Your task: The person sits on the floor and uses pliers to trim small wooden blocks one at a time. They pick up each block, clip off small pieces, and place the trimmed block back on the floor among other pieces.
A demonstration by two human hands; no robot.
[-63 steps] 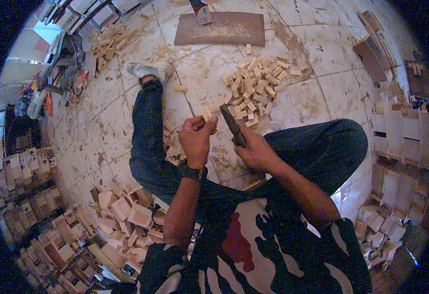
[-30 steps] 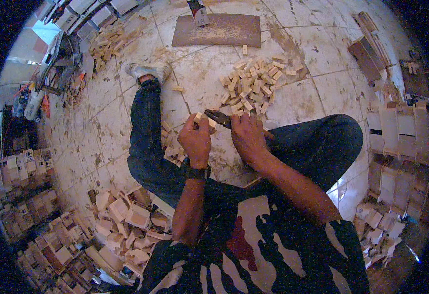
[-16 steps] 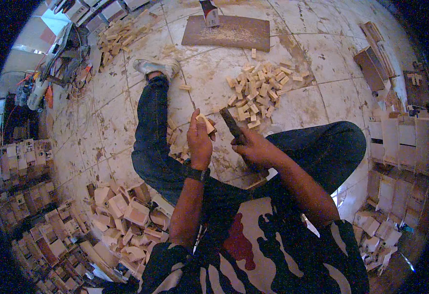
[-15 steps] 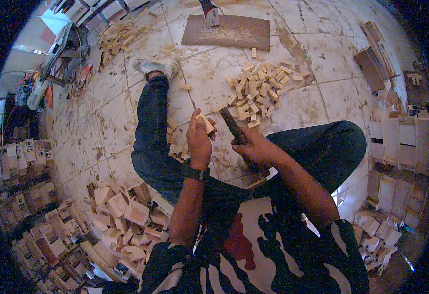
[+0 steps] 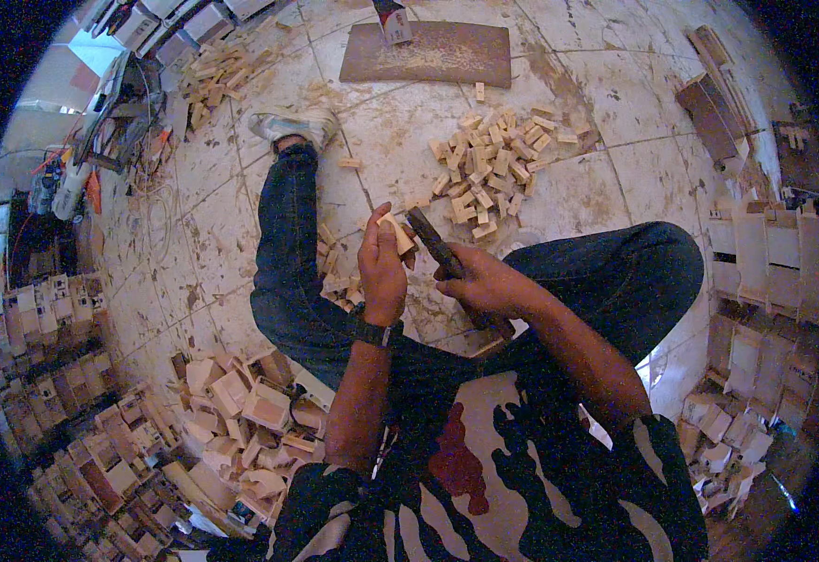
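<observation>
My left hand, with a dark watch on its wrist, pinches a small pale wooden block between thumb and fingers. In my right hand is a long dark file-like bar, held slantwise with its far end up toward the block. That end is close beside the block; I cannot tell whether they touch. The bar's near end shows below my right hand. Past my hands, a heap of small wooden blocks lies on the tiled floor.
A brown board strewn with sawdust lies ahead, a printed carton on it. More wooden pieces lie far left. Larger offcuts are heaped near left. Stacked wood stands right. Power tools and cords sit left.
The bar and my right hand have shifted a little left, bringing the bar's far end nearer the block. My left hand keeps its hold on the block.
</observation>
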